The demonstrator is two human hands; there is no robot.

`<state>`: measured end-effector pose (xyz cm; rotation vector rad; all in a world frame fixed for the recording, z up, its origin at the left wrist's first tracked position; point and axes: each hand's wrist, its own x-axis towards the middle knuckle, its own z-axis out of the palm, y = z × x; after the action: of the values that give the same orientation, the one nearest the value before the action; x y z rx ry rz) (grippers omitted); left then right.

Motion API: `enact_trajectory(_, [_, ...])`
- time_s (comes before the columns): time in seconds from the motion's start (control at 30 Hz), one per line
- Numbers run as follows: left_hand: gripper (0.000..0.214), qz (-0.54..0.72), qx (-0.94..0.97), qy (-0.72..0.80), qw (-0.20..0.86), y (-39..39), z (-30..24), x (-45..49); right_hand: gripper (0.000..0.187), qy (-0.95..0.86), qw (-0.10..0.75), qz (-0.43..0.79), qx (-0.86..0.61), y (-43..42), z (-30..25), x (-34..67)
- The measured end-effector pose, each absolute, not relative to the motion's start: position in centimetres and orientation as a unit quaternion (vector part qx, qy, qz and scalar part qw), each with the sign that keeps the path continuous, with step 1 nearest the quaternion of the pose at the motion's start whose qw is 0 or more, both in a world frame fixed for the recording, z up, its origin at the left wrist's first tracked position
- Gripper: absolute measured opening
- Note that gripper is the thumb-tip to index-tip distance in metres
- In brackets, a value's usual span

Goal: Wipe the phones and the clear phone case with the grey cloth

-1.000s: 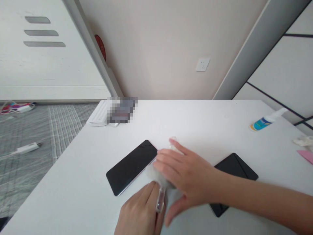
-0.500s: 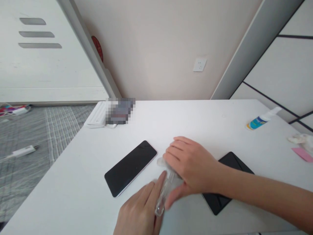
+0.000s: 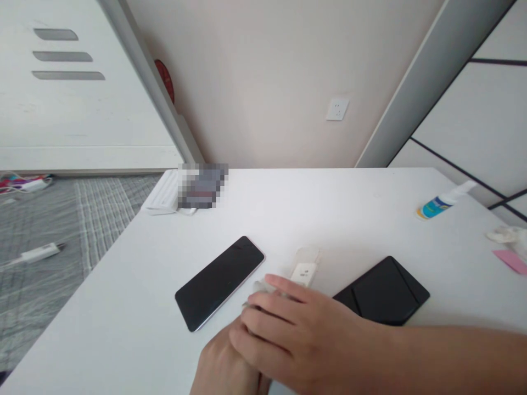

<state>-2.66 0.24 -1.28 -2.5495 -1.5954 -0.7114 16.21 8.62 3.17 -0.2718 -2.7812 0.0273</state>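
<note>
A clear phone case (image 3: 308, 255) with a white printed label (image 3: 305, 273) sticks out beyond my hands, low over the table or on it. My left hand (image 3: 228, 359) is at its near end, gripping it, with most of the fingers covered by my right hand. Across the left hand and the near part of the case lies my right hand (image 3: 288, 329), its fingers curled down over a soft whitish piece (image 3: 258, 286) that looks like a wipe. A dark-screened phone (image 3: 220, 282) rests just left of the hands. To the right is a black tablet-like slab (image 3: 387, 293), partly behind my right wrist.
On the white table (image 3: 102, 329), a small spray bottle (image 3: 436, 207) stands at the back right. Near the right edge are a crumpled tissue (image 3: 504, 235) and a pink slip (image 3: 511, 262). A white folded mask (image 3: 162, 195) and a blurred dark item (image 3: 202, 186) lie at the back left.
My right hand has moved nearer and slid left over my left hand. The case's far end with its white label now shows. The phone has stayed in place.
</note>
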Motion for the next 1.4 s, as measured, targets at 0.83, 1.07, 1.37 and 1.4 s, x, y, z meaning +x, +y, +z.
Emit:
enact_trajectory(0.83, [0.018,-0.238,-0.825,-0.512,-0.008,0.3,-0.9,-2.7,0.056,-0.97,0.203,0.024,-0.133,9.6,2.6,16.2])
enact_trajectory(1.07, [0.022,-0.237,-0.818,-0.524,0.006,0.4,-0.6,-2.3,0.043,-0.974,0.198,-0.017,-0.11,8.5,2.7,15.9])
enact_trajectory(1.37, [0.015,-0.229,-0.822,-0.521,-0.021,0.4,-0.6,-2.3,0.076,-0.962,0.172,-0.016,-0.213,9.9,3.1,16.5])
enact_trajectory(1.4, [0.017,-0.229,-0.821,-0.523,-0.009,0.3,-0.7,-2.4,0.064,-0.967,0.169,-0.021,-0.188,9.4,3.2,16.4])
